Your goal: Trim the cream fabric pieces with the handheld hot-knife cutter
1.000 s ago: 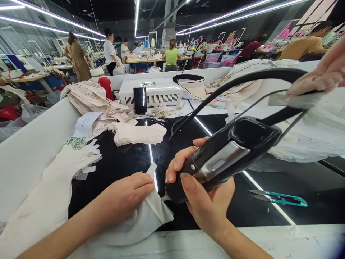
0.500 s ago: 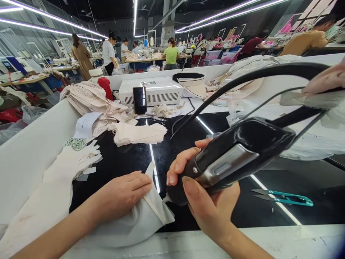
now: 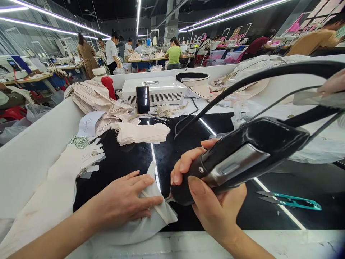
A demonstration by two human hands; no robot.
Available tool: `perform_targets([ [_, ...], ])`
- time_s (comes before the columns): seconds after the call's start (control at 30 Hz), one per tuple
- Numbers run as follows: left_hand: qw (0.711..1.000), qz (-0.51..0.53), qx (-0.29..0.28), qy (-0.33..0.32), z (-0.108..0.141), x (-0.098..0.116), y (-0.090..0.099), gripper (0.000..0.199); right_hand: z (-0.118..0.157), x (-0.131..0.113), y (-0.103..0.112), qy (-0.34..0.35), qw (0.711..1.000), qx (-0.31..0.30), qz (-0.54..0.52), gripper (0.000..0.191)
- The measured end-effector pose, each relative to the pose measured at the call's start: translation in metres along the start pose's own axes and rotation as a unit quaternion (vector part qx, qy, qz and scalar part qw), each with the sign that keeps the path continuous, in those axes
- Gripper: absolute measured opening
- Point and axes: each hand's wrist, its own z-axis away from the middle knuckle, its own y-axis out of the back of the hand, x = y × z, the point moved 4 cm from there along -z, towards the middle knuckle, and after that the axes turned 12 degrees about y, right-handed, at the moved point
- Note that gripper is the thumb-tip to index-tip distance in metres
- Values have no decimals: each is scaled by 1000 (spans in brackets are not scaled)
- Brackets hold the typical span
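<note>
Gap between fabric stack (image 3: pixel 142 133) and black tool (image 3: pixel 239 160); thick cable (image 3: pixel 258 74) arches above tool.

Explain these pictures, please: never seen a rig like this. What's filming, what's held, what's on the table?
There's no robot: these are a person's bare hands, filmed by one camera worn on the head, looking forward and down. The right hand grips a black handheld tool, its tip by the edge of a pale cloth. The left hand rests on that cloth. The black tabletop also holds teal snips and stacked cloth pieces. Behind, a phone stands before a white box.
</note>
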Motion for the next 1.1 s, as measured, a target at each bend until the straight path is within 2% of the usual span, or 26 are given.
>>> perform_targets([
  [0.13, 1000, -10, -4, 3, -2, 2, 1, 41, 0, 0, 1, -5, 1000, 6, 9, 41],
  [0.57, 1000, -3, 27, -6, 3, 0, 2, 38, 0, 1, -1, 0, 1000, 5, 10, 39],
  [0.77, 997, 1, 68, -48, 1, 2, 4, 37, -1, -1, -2, 1, 1000, 2, 17, 38],
  [1.1, 999, 45, 15, -24, -1, 0, 1, 39, -1, -1, -1, -7, 1000, 9, 29, 39],
])
